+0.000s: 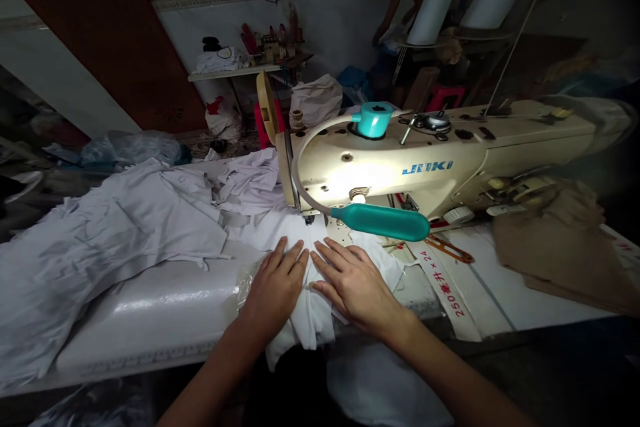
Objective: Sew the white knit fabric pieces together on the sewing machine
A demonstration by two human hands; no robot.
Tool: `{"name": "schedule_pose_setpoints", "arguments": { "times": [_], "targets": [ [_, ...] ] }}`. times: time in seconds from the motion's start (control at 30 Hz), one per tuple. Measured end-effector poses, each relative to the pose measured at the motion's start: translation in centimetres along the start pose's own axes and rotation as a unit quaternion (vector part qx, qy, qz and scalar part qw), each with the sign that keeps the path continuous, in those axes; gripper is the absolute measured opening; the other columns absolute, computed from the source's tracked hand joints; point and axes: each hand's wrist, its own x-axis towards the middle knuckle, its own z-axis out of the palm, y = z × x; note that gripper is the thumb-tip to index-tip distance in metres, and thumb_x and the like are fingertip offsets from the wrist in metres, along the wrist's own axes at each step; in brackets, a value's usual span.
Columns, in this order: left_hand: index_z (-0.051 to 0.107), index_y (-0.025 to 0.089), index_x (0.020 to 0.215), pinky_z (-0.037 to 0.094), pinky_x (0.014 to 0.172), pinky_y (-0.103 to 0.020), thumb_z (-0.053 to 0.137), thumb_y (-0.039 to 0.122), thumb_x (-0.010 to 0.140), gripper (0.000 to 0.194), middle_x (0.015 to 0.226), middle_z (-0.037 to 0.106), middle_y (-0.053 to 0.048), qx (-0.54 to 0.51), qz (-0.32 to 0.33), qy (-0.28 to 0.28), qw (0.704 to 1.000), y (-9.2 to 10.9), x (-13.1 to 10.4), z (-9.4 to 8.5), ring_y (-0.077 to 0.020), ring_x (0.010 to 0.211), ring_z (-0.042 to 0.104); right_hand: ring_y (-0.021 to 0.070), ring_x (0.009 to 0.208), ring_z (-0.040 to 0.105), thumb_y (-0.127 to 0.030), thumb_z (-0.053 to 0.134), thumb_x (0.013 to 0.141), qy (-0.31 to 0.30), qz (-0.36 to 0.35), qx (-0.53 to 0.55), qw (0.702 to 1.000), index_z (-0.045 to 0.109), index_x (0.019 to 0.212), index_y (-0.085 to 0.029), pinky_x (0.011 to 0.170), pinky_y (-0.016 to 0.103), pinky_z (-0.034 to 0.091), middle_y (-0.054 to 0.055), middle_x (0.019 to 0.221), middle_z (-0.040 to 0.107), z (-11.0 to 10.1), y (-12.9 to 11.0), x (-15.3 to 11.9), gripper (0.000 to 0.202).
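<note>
A piece of white fabric (pixel 311 313) lies under the needle area of a cream sewing machine (pixel 445 140) and hangs over the table's front edge. My left hand (pixel 277 283) rests flat on the fabric, left of a line running toward the presser foot (pixel 309 219). On the other side of that line, my right hand (pixel 353 277) presses down with its fingers stretched out. The fingertips of both hands are close together just in front of the presser foot. A teal lamp (pixel 383 221) on a bent neck lights the spot.
Heaped white fabric pieces (pixel 130 213) cover the table's left side. Orange thread snips (pixel 450 249) and folded brown cloth (pixel 560 260) lie at right. Behind the machine stand large thread cones (pixel 434 8); another person's arm (pixel 393 10) shows near them.
</note>
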Motion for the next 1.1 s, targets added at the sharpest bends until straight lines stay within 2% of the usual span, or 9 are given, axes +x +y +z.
{"name": "schedule_pose_setpoints", "arguments": {
  "times": [0.17, 0.37, 0.47, 0.57, 0.73, 0.9, 0.97, 1.03, 1.1],
  "targets": [
    [0.057, 0.021, 0.149, 0.054, 0.106, -0.051, 0.046, 0.019, 0.105, 0.045, 0.161, 0.05, -0.007, -0.009, -0.006, -0.027, 1.0, -1.6, 1.5, 0.2, -0.0373, 0.152, 0.041, 0.0314, 0.146, 0.049, -0.046, 0.048, 0.109, 0.003, 0.014, -0.015, 1.0, 0.061, 0.146, -0.019, 0.119, 0.053, 0.04, 0.012, 0.154, 0.057, 0.5, 0.7, 1.4, 0.047],
    [0.055, 0.025, 0.151, 0.051, 0.111, -0.05, 0.045, 0.022, 0.106, 0.046, 0.161, 0.05, -0.008, -0.044, 0.006, -0.02, 0.999, -3.9, 3.4, 0.5, -0.0337, 0.153, 0.04, 0.0301, 0.143, 0.052, -0.047, 0.047, 0.109, 0.003, 0.037, -0.014, 0.999, 0.059, 0.148, -0.021, 0.12, 0.052, 0.039, 0.011, 0.157, 0.054, 0.9, 1.4, 2.7, 0.048],
    [0.056, 0.024, 0.149, 0.05, 0.112, -0.05, 0.046, 0.022, 0.106, 0.044, 0.158, 0.053, -0.01, -0.05, 0.004, -0.014, 0.999, -4.6, 4.1, 0.5, -0.0328, 0.151, 0.042, 0.0308, 0.144, 0.05, -0.044, 0.048, 0.109, 0.005, 0.04, 0.0, 0.999, 0.06, 0.146, -0.021, 0.12, 0.054, 0.04, 0.012, 0.157, 0.054, 0.8, 1.4, 2.6, 0.045],
    [0.058, 0.022, 0.146, 0.05, 0.111, -0.051, 0.049, 0.017, 0.104, 0.044, 0.155, 0.055, -0.011, -0.052, 0.002, -0.008, 0.999, -4.3, 4.2, 0.2, -0.0335, 0.149, 0.045, 0.0313, 0.144, 0.049, -0.041, 0.049, 0.109, 0.016, 0.046, 0.026, 0.998, 0.06, 0.145, -0.018, 0.118, 0.053, 0.043, 0.016, 0.155, 0.054, 0.5, 1.1, 1.6, 0.044],
    [0.062, 0.018, 0.14, 0.05, 0.113, -0.047, 0.045, -0.002, 0.094, 0.052, 0.148, 0.062, -0.012, -0.087, 0.02, 0.028, 0.996, -1.6, 2.0, -1.5, -0.0295, 0.143, 0.052, 0.0322, 0.136, 0.054, -0.034, 0.059, 0.104, 0.041, 0.074, 0.079, 0.993, 0.062, 0.132, -0.015, 0.113, 0.052, 0.047, 0.017, 0.146, 0.06, -0.3, 0.1, -1.4, 0.034],
    [0.069, 0.017, 0.109, 0.049, 0.115, -0.048, 0.044, -0.009, 0.084, 0.044, 0.15, 0.06, -0.012, -0.112, -0.012, 0.011, 0.994, 0.8, -1.0, -2.4, -0.0308, 0.148, 0.047, 0.0287, 0.115, 0.06, -0.017, 0.06, 0.1, 0.039, 0.045, 0.097, 0.993, 0.064, 0.103, -0.018, 0.1, 0.047, 0.05, 0.011, 0.119, 0.068, -1.2, -2.1, -4.1, 0.005],
    [0.068, 0.017, 0.105, 0.05, 0.115, -0.048, 0.043, -0.009, 0.085, 0.041, 0.149, 0.06, -0.012, -0.117, -0.03, 0.009, 0.993, 0.9, -1.9, -2.4, -0.0304, 0.148, 0.048, 0.027, 0.108, 0.06, -0.012, 0.056, 0.1, 0.031, 0.016, 0.094, 0.995, 0.064, 0.095, -0.018, 0.096, 0.046, 0.05, 0.01, 0.112, 0.068, -1.5, -2.8, -4.7, 0.011],
    [0.068, 0.017, 0.104, 0.051, 0.114, -0.049, 0.042, -0.009, 0.084, 0.041, 0.148, 0.061, -0.012, -0.113, -0.039, 0.009, 0.993, 0.5, -2.6, -2.4, -0.0307, 0.147, 0.049, 0.0256, 0.104, 0.06, -0.01, 0.054, 0.099, 0.015, -0.013, 0.103, 0.994, 0.066, 0.099, -0.019, 0.093, 0.044, 0.051, 0.01, 0.11, 0.068, -1.7, -3.2, -4.9, 0.015],
    [0.068, 0.017, 0.101, 0.051, 0.113, -0.05, 0.042, -0.009, 0.084, 0.04, 0.148, 0.062, -0.011, -0.104, -0.045, 0.011, 0.994, -0.1, -2.9, -2.5, -0.0315, 0.147, 0.048, 0.0253, 0.105, 0.061, -0.011, 0.053, 0.1, 0.006, -0.028, 0.115, 0.993, 0.067, 0.117, -0.019, 0.093, 0.043, 0.052, 0.01, 0.115, 0.069, -1.9, -2.9, -4.9, 0.023]
  ]
}}
